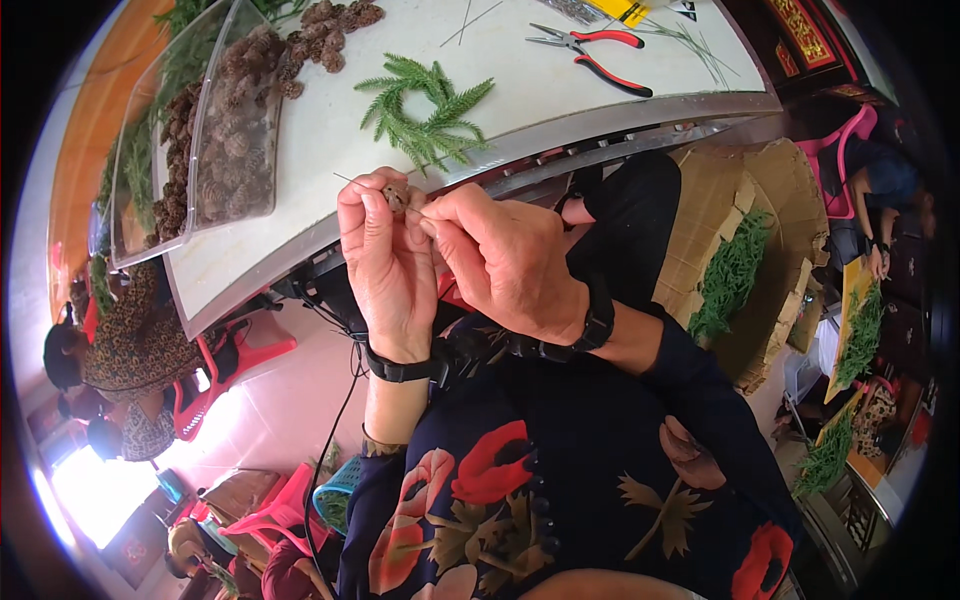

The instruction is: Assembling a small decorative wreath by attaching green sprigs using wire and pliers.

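Observation:
A small brown pine cone (394,197) sits between the fingertips of my left hand (385,275), just off the table's front edge. From the left of those fingers sticks a thin wire (346,179). My right hand (520,260) meets the left one at the cone, its thumb and forefinger pinched on the wire where it comes out on the right. Just beyond both hands, a ring of green artificial fir sprigs (388,112) lies on the white table (330,110).
Clear plastic bins (240,130) of pine cones stand at the left, with loose cones (325,38) beside them. Red-and-black pliers (590,45) and green wire stems (690,50) lie at the back right. A cardboard box (700,180) of greenery is right of me. Other people sit around.

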Demonstrator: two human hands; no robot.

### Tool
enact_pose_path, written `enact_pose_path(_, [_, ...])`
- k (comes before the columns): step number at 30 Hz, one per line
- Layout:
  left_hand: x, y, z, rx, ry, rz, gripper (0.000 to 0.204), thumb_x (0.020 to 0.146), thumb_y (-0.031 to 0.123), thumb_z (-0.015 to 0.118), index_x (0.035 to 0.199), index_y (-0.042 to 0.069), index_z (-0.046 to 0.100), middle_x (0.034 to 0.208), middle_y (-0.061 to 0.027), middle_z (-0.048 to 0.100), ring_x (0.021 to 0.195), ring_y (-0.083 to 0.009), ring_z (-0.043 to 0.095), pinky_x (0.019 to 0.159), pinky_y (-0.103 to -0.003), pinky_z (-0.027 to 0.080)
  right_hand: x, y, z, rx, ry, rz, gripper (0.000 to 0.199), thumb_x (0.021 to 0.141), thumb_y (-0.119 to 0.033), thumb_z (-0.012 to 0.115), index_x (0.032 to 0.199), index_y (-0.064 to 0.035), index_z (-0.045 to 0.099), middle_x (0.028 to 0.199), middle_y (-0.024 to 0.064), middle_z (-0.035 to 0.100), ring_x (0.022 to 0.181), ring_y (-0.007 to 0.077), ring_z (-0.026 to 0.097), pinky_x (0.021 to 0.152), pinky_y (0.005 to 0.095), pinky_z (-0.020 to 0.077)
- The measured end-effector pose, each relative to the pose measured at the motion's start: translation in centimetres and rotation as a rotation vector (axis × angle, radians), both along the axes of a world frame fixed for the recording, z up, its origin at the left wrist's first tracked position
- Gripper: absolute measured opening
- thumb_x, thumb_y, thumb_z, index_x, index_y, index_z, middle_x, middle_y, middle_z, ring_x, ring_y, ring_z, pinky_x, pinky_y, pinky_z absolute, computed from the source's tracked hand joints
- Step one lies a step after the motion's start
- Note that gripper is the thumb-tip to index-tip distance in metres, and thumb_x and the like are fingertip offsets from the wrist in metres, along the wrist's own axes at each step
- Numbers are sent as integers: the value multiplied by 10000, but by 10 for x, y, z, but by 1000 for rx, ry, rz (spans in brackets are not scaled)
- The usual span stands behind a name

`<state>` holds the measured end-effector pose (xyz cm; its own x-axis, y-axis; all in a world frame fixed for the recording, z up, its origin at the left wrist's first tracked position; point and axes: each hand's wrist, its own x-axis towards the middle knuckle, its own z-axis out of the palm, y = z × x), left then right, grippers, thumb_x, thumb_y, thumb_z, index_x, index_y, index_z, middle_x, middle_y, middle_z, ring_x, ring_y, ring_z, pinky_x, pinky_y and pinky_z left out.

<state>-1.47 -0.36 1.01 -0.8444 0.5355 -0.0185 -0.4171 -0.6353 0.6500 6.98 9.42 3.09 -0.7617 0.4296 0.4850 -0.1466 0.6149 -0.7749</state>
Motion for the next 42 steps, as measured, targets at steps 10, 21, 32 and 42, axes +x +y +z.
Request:
enact_pose_path(10, [3, -4, 1, 94, -195, -148, 118, 997, 197, 521, 1049, 94, 542, 1074, -57, 541, 849, -127, 539, 818, -278, 492, -1, 15, -8, -194, 4, 128, 19, 887, 8, 605, 899, -3, 595, 707, 78, 640, 589, 130, 630, 533, 251, 477])
enact_pose_path(21, [2, -12, -3, 124, -189, -277, 145, 1001, 206, 510, 1071, 81, 534, 1059, -56, 544, 838, -130, 540, 808, -283, 497, -2, 29, -6, -215, -62, 166, 13, 893, 7, 601, 901, -3, 605, 703, 57, 644, 593, 81, 617, 517, 214, 458])
enact_pose_path(32, [17, -6, 4, -66, -138, -150, 160, 997, 189, 519, 1083, 58, 551, 1038, -65, 565, 855, -150, 564, 769, -255, 485, -1, 35, -4, -267, -65, 225, 32, 900, 10, 591, 896, -9, 617, 667, 32, 631, 545, 68, 587, 482, 209, 443])
enact_pose_path(42, [20, -12, -6, -108, -61, -221, 220, 998, 191, 514, 1111, 8, 558, 1012, -78, 588, 833, -169, 567, 745, -264, 481, 5, 48, -8, -163, -92, 274, 8, 884, -12, 623, 890, -16, 622, 659, 45, 632, 558, 97, 603, 494, 229, 450])
